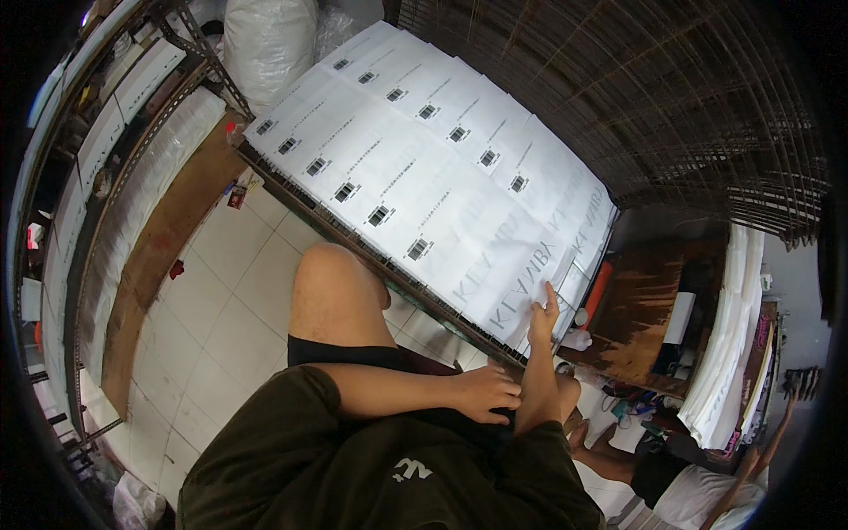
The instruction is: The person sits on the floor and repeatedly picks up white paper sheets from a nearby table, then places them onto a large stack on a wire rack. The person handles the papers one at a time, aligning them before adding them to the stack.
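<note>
Overlapping white printed sheets point(389, 168) lie in rows on a slanted rack in front of me, with small dark printed blocks and large grey lettering. My right hand point(542, 316) is at the near right corner of the sheets, index finger stretched out and the other fingers partly bent. Nothing shows in it, and whether it touches the sheet is unclear. Across my lap, my left hand point(488, 394) rests beside my right forearm, back up, fingers loosely bent and slightly apart. I see nothing held there.
Above the sheets, a stack of dark wire racks point(609, 79) rises at the far right. Metal shelving point(141, 115) lines the left side, near a large white sack point(269, 53). At lower right another person point(676, 473) sits close to stacked white sheets point(720, 353).
</note>
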